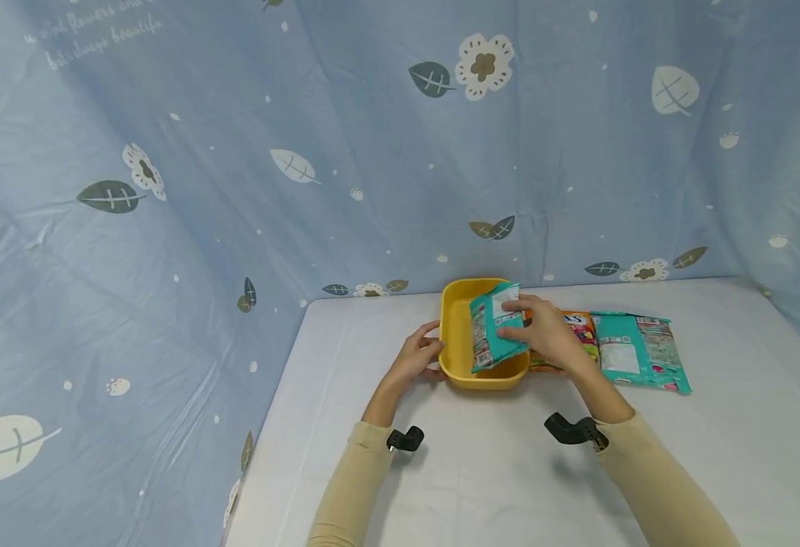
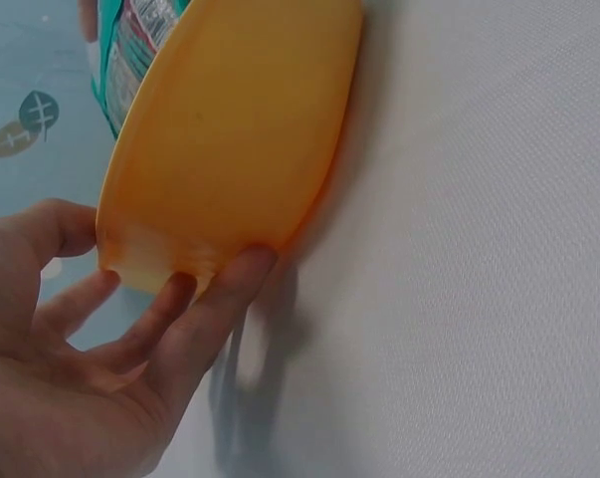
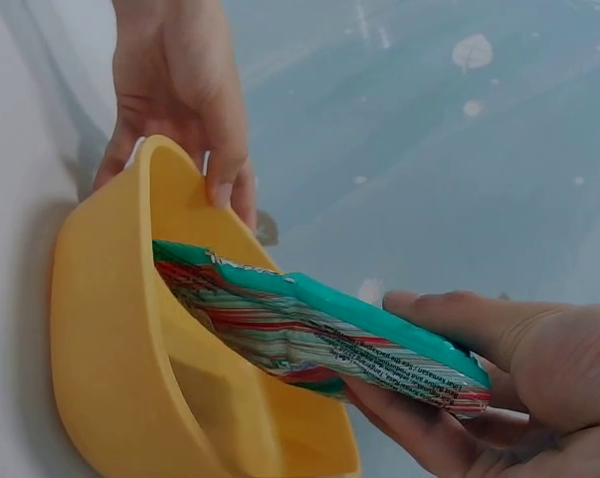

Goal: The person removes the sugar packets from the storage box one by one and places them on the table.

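My left hand [image 1: 416, 355] holds the left side of a yellow plastic bin [image 1: 485, 384], its fingertips against the outer wall in the left wrist view. With thumb and fingers, my right hand [image 1: 543, 330] pinches a teal snack packet [image 1: 498, 327]. That packet tilts over the bin's opening, and its far end dips inside the rim in the right wrist view. Printed text and red and white stripes show on its face. Just right of the bin, partly hidden by my right hand and wrist, lies an orange snack packet [image 1: 584, 327].
Another teal packet [image 1: 635, 349] lies flat to the right of the orange one. All stand on a white-covered table [image 1: 482, 471]. A blue curtain [image 1: 386, 167] with leaf and flower prints hangs behind the table and along its left side.
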Demonstrator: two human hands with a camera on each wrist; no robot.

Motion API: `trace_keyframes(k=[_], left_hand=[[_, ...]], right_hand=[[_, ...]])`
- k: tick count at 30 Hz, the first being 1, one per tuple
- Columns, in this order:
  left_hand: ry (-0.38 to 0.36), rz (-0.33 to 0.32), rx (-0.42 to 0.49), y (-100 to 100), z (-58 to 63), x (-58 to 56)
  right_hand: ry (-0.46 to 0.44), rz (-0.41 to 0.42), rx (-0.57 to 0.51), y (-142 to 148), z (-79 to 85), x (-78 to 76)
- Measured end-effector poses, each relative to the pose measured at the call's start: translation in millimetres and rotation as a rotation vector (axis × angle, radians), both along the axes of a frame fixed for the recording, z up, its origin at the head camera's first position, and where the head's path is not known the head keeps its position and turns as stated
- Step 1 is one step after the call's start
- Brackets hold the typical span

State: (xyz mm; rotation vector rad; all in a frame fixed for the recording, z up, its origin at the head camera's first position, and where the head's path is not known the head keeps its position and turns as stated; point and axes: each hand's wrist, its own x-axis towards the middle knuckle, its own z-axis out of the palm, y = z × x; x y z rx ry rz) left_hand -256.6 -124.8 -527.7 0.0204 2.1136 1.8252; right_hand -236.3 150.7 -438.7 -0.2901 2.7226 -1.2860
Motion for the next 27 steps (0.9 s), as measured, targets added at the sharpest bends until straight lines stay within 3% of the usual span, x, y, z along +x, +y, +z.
trace_keyframes(k=[10, 27], left_hand=[[0.009, -0.001, 0.001, 1, 1.9, 2.7], [0.004, -0.005, -0.01, 1, 3.9, 3.8]], right_hand=[[0.07, -0.009, 0.05, 11, 3.6, 11.0], [0.09, -0.033, 0.006, 29, 6.2, 24.8]])
